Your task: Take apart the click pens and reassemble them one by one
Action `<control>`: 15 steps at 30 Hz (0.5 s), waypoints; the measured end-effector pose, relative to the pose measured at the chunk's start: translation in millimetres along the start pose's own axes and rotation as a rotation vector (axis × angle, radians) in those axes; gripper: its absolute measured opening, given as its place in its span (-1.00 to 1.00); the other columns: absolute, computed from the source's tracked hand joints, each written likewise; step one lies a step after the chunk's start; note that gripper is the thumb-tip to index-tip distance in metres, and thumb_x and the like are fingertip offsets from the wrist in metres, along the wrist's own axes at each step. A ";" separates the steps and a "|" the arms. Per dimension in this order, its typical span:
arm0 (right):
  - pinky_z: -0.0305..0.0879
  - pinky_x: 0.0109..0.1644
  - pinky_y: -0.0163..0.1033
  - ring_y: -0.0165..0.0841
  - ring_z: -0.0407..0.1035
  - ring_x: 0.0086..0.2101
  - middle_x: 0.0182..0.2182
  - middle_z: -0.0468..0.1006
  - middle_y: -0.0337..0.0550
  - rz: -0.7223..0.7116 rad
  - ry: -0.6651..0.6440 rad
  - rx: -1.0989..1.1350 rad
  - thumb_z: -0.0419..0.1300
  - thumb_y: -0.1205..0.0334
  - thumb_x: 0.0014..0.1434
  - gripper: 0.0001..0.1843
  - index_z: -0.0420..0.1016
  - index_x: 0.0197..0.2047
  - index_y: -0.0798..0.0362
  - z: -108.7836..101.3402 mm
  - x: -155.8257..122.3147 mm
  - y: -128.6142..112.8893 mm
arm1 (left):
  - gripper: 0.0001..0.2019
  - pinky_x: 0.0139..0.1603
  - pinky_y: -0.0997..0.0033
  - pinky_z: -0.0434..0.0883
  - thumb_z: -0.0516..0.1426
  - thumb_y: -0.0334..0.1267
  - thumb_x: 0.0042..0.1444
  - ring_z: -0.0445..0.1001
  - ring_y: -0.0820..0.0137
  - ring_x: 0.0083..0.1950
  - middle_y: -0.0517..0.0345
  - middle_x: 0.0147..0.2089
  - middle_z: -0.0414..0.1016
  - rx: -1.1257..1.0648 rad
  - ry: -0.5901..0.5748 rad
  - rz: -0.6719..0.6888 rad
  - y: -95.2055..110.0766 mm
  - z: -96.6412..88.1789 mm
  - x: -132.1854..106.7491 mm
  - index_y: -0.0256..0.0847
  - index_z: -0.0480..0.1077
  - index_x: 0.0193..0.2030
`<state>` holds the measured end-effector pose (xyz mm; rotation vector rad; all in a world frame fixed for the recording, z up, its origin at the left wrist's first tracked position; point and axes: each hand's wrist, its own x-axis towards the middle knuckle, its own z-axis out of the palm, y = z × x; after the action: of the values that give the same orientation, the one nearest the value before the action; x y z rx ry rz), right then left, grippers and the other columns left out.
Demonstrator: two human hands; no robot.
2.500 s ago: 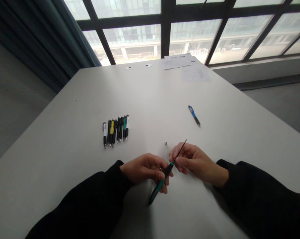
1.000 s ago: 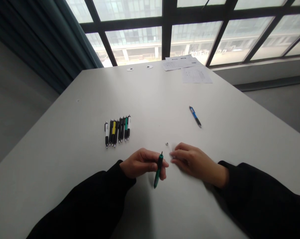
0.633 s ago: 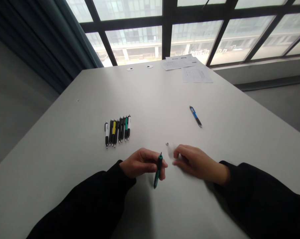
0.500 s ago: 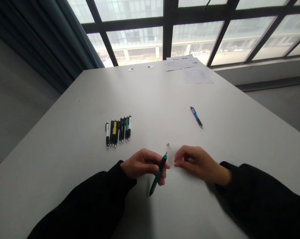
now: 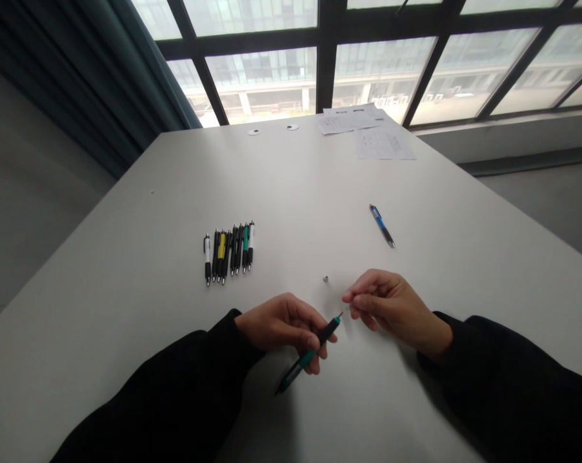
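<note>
My left hand [image 5: 288, 328] is closed round a green-and-black pen [image 5: 307, 357], which is tilted with its front end up to the right. The metal cone is off that end, and a thin refill point [image 5: 339, 315] sticks out. Just right of it, my right hand [image 5: 387, 305] pinches its thumb and forefinger together. A tiny pale thing shows at those fingertips, too small to name for certain. Beyond the hands, a small silver pen tip [image 5: 325, 278] lies on the white table [image 5: 300, 199].
Several pens [image 5: 230, 251] in black, white, yellow and green lie side by side on the left. A blue pen [image 5: 382, 225] rests alone to the right. Paper sheets [image 5: 384, 143] and two white oval pieces [image 5: 292, 127] are at the far edge, by the window.
The green pen has swung from steep to more slanted, its refill point now aimed at my right hand. My right hand has lifted slightly and its fingers have turned towards that point.
</note>
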<state>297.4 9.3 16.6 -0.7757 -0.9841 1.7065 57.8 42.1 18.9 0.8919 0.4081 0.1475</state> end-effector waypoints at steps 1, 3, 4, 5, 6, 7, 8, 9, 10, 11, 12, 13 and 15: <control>0.33 -0.63 -0.51 -0.44 0.53 -0.48 -0.33 0.69 -0.13 0.000 -0.015 0.001 0.42 0.38 0.03 -0.88 0.61 -0.32 0.06 -0.5 -0.4 0.7 | -0.66 -0.33 0.39 0.58 0.37 -0.22 0.01 0.63 0.30 -0.38 -0.06 -0.31 0.63 0.002 0.000 -0.002 0.3 0.2 0.0 -0.37 0.57 -0.10; 0.34 -0.62 -0.51 -0.44 0.54 -0.47 -0.30 0.69 -0.13 0.002 -0.034 -0.004 0.41 0.39 0.04 -0.87 0.62 -0.30 0.05 -2.2 -1.3 2.4 | -0.65 -0.33 0.39 0.58 0.37 -0.21 0.00 0.64 0.29 -0.37 -0.06 -0.32 0.63 0.000 0.001 -0.010 0.8 0.5 -0.2 -0.37 0.57 -0.10; 0.35 -0.62 -0.51 -0.44 0.55 -0.46 -0.30 0.69 -0.13 0.003 -0.041 -0.009 0.41 0.40 0.05 -0.87 0.62 -0.29 0.05 -3.1 -1.6 3.2 | -0.64 -0.33 0.39 0.58 0.38 -0.20 -0.01 0.64 0.29 -0.37 -0.05 -0.32 0.63 -0.003 0.003 -0.013 0.9 0.6 -0.3 -0.37 0.57 -0.10; 0.35 -0.62 -0.51 -0.44 0.55 -0.46 -0.29 0.69 -0.13 0.004 -0.046 -0.016 0.40 0.40 0.05 -0.87 0.62 -0.29 0.05 -3.9 -1.9 3.9 | -0.64 -0.33 0.40 0.58 0.38 -0.20 -0.01 0.64 0.29 -0.37 -0.05 -0.32 0.63 -0.006 0.006 -0.015 1.0 0.8 -0.4 -0.37 0.57 -0.10; 0.36 -0.61 -0.51 -0.44 0.55 -0.45 -0.28 0.69 -0.13 0.005 -0.049 -0.023 0.40 0.41 0.06 -0.87 0.62 -0.29 0.05 -4.5 -2.1 4.3 | -0.64 -0.33 0.40 0.58 0.38 -0.20 -0.01 0.64 0.29 -0.37 -0.05 -0.33 0.63 -0.006 0.007 -0.016 1.0 0.9 -0.4 -0.37 0.58 -0.10; 0.36 -0.61 -0.50 -0.44 0.55 -0.45 -0.28 0.69 -0.14 0.006 -0.048 -0.027 0.40 0.41 0.06 -0.87 0.62 -0.29 0.05 -4.9 -2.2 4.6 | -0.64 -0.34 0.41 0.58 0.38 -0.20 -0.01 0.64 0.30 -0.38 -0.05 -0.33 0.63 -0.006 0.008 -0.016 0.9 0.9 -0.3 -0.37 0.58 -0.11; 0.36 -0.61 -0.50 -0.44 0.55 -0.45 -0.28 0.69 -0.14 0.007 -0.047 -0.030 0.40 0.41 0.06 -0.87 0.62 -0.29 0.05 -5.0 -2.2 4.7 | -0.64 -0.34 0.41 0.58 0.38 -0.20 -0.01 0.64 0.30 -0.38 -0.04 -0.33 0.63 -0.005 0.008 -0.015 0.7 0.8 -0.2 -0.36 0.58 -0.11; 0.36 -0.61 -0.50 -0.44 0.55 -0.45 -0.28 0.69 -0.13 0.009 -0.043 -0.030 0.40 0.40 0.06 -0.87 0.62 -0.29 0.05 -4.8 -2.2 4.7 | -0.65 -0.34 0.41 0.58 0.38 -0.20 -0.01 0.64 0.30 -0.38 -0.04 -0.33 0.62 -0.004 0.007 -0.014 0.4 0.7 -0.1 -0.36 0.58 -0.10; 0.35 -0.62 -0.49 -0.44 0.54 -0.46 -0.28 0.69 -0.13 0.013 -0.038 -0.031 0.41 0.39 0.05 -0.87 0.61 -0.29 0.05 -4.6 -2.2 4.6 | -0.64 -0.35 0.40 0.58 0.38 -0.20 -0.01 0.64 0.29 -0.38 -0.04 -0.33 0.62 -0.002 0.008 -0.016 0.0 0.6 0.0 -0.36 0.57 -0.10; 0.35 -0.62 -0.49 -0.43 0.54 -0.46 -0.28 0.69 -0.12 0.017 -0.032 -0.034 0.41 0.39 0.04 -0.87 0.62 -0.29 0.05 -4.2 -2.2 4.6 | -0.64 -0.34 0.40 0.58 0.38 -0.20 -0.01 0.64 0.29 -0.38 -0.04 -0.33 0.62 0.001 0.009 -0.017 -0.3 0.5 0.1 -0.36 0.57 -0.10; 0.35 -0.62 -0.49 -0.43 0.54 -0.46 -0.29 0.69 -0.12 0.021 -0.030 -0.038 0.42 0.38 0.04 -0.86 0.62 -0.29 0.06 -3.7 -2.2 4.6 | -0.64 -0.34 0.40 0.58 0.38 -0.19 -0.01 0.64 0.29 -0.38 -0.04 -0.33 0.62 0.003 0.012 -0.018 -0.6 0.4 0.2 -0.37 0.57 -0.10; 0.35 -0.63 -0.48 -0.43 0.54 -0.47 -0.29 0.69 -0.11 0.025 -0.029 -0.043 0.42 0.37 0.03 -0.87 0.62 -0.30 0.06 -3.3 -2.3 4.7 | -0.63 -0.34 0.40 0.58 0.38 -0.19 -0.01 0.63 0.29 -0.38 -0.05 -0.33 0.62 0.004 0.015 -0.020 -0.8 0.3 0.3 -0.37 0.57 -0.10; 0.36 -0.62 -0.48 -0.42 0.54 -0.47 -0.31 0.69 -0.10 0.034 -0.040 -0.060 0.43 0.36 0.02 -0.87 0.62 -0.31 0.07 -2.5 -2.6 5.4 | -0.63 -0.35 0.41 0.58 0.39 -0.18 -0.02 0.63 0.30 -0.38 -0.04 -0.33 0.62 0.002 0.018 -0.021 -0.7 0.6 0.4 -0.37 0.57 -0.10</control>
<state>298.0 6.5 10.8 -0.8041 -1.0591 1.7346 58.4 41.4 18.5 0.8885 0.4339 0.1363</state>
